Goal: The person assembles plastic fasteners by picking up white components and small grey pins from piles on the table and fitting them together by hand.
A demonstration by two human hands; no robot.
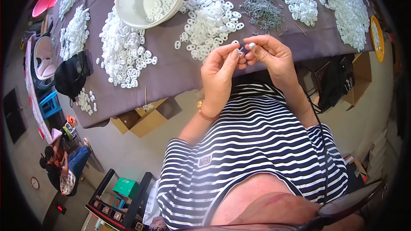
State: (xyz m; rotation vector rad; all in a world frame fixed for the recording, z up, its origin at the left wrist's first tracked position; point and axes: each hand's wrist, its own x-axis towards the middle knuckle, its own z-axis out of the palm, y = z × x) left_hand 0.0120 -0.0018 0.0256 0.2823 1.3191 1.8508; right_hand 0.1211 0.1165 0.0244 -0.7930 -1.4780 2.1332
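Note:
My two hands meet close together at the table's near edge. Between the thumb and fingers of my left hand (217, 77) is a small white plastic piece (240, 53), with a thin grey pin or screw (242, 48) beside it; the fingers partly cover both. My right hand (274, 60) pinches a small rounded white cap (252, 45), a short way from the left fingertips. Just beyond my hands lies a heap of white oval two-hole plastic pieces (209, 23). A pile of small grey screws (262, 10) is farther off, slightly to the right.
A cream bowl (124, 2) with some white pieces stands on the dark tablecloth (167, 66). White heaps (122, 51) lie to the left, others (299, 5) to the right. A yellow plate (376, 38) sits at the right edge. Cardboard boxes (147, 122) are below; a person (64, 164) sits far left.

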